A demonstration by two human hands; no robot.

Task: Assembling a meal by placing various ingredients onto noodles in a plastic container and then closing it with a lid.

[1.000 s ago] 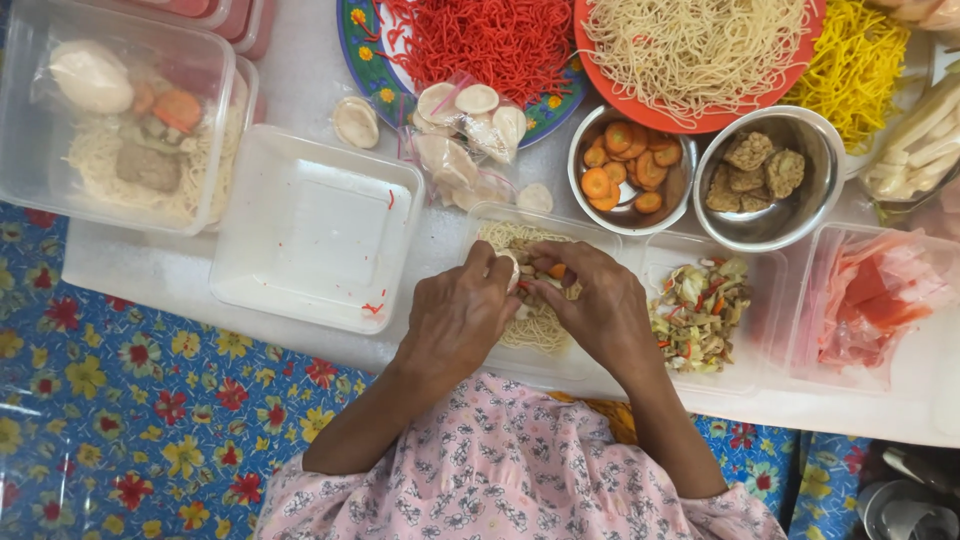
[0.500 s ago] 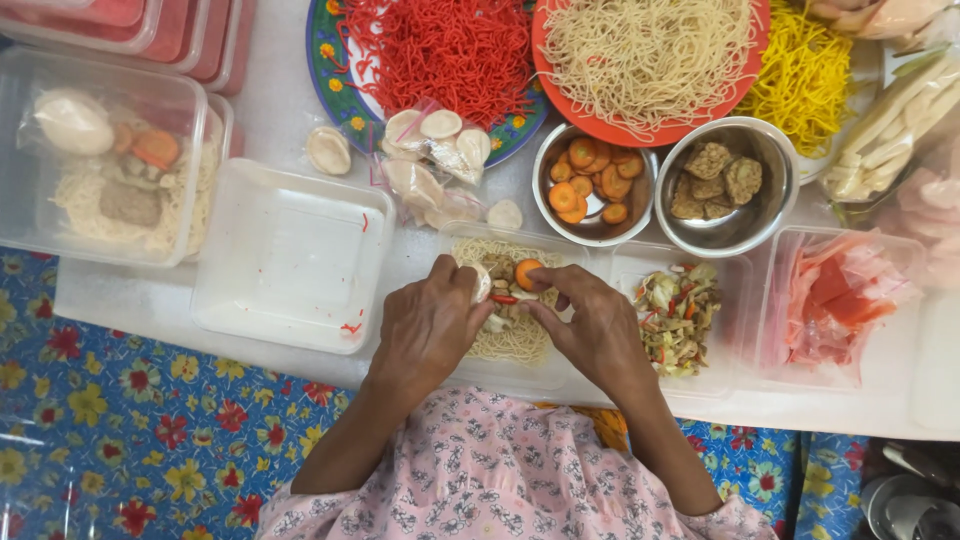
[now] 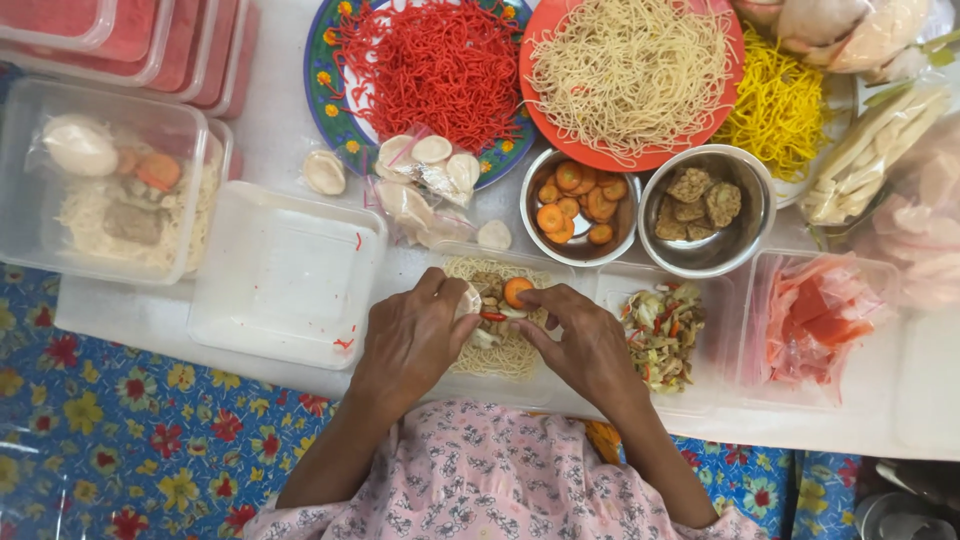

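A clear plastic box [image 3: 452, 382] at the table's near edge holds pale noodles [image 3: 508, 352] topped with a carrot slice [image 3: 517, 292], a red strip and small pale pieces. My left hand [image 3: 410, 342] is over the box's left side, its fingers pinching a white round dumpling piece [image 3: 468, 300] against the toppings. From the right, my right hand [image 3: 588, 348] reaches in with its fingers apart. Its fingertips rest on the toppings just beside the carrot slice and grip nothing.
An empty clear box [image 3: 285, 275] lies left of the hands and a filled box [image 3: 105, 190] further left. Behind are bowls of carrot slices [image 3: 578, 205] and fried pieces [image 3: 705, 205], plates of red [image 3: 432, 65], pale [image 3: 630, 65] and yellow noodles [image 3: 780, 105], bagged dumplings [image 3: 425, 180], chopped vegetables [image 3: 662, 335] and pink slices [image 3: 820, 320].
Both hands stayed over the noodle box. The carrot slice now lies uncovered on the noodles beside my right fingertips, and my left hand has brought the white piece to the toppings.
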